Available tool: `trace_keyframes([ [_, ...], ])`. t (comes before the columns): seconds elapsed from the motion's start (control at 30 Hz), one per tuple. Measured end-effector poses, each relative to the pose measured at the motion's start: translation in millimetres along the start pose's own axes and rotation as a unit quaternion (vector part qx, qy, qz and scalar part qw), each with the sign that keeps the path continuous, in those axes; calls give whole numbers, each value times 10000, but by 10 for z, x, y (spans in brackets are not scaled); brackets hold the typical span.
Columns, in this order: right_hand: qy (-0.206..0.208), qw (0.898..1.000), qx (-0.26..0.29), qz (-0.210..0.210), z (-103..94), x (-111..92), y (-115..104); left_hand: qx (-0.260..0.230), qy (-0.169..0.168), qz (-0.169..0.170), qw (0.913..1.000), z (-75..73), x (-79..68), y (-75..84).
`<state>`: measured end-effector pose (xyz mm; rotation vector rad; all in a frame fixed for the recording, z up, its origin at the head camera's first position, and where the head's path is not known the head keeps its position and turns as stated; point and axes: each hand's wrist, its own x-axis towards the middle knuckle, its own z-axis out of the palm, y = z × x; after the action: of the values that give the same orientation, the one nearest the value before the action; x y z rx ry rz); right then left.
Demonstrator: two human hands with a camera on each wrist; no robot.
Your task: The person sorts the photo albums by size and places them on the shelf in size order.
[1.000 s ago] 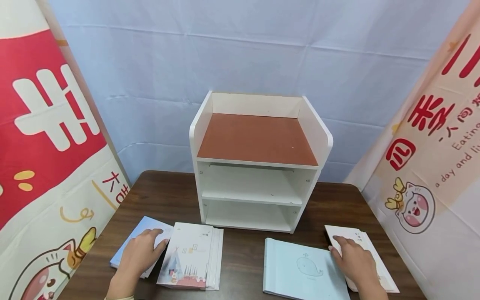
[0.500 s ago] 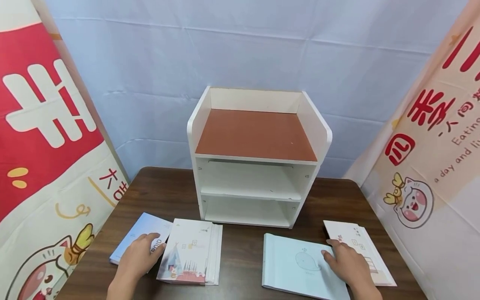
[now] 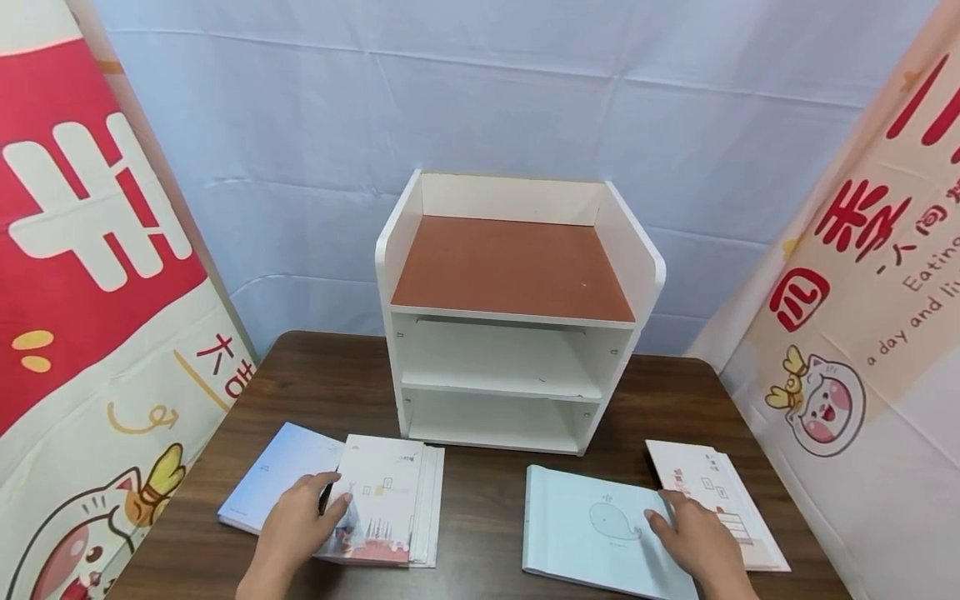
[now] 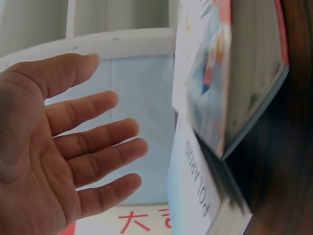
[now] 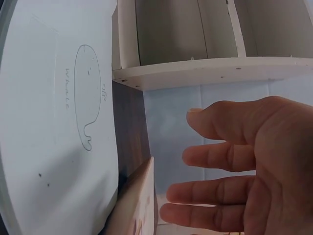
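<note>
My left hand (image 3: 300, 521) hovers with spread fingers over the gap between a blue book (image 3: 281, 471) and a stack whose top is a white book (image 3: 386, 492) with a tent print. In the left wrist view the palm of the left hand (image 4: 73, 152) holds nothing, and the blue book (image 4: 188, 196) shows "POLAROID" lettering. My right hand (image 3: 701, 537) is above the edge between a pale blue whale book (image 3: 592, 533) and a white book (image 3: 723, 500) on the right. Seen from the right wrist, the right hand (image 5: 234, 171) is apart from the whale book (image 5: 54, 122).
A white shelf unit (image 3: 498, 392) with a brown top (image 3: 513, 271) stands at the back of the dark wooden table (image 3: 337, 383). Light blue cloth (image 3: 510, 92) hangs behind it. Printed curtains flank the table, the left one (image 3: 97, 358) and the right one (image 3: 885, 350).
My left hand has moved right, from over the blue book toward the tent-print book. The right hand has shifted slightly left, uncovering more of the right white book. The books stay put.
</note>
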<state>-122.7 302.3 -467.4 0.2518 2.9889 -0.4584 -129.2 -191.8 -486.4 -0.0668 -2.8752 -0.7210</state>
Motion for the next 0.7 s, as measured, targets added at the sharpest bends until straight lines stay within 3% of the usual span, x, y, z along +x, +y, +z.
trace_keyframes([
  [0.27,-295,9988,176,342,44,-19,79,-64,283,4,9996,198,-95,112],
  [0.47,-198,9983,357,417,89,-48,164,66,120,164,9998,333,-103,234],
  [0.7,-349,9965,448,608,116,-58,244,320,27,609,9976,421,-72,395],
])
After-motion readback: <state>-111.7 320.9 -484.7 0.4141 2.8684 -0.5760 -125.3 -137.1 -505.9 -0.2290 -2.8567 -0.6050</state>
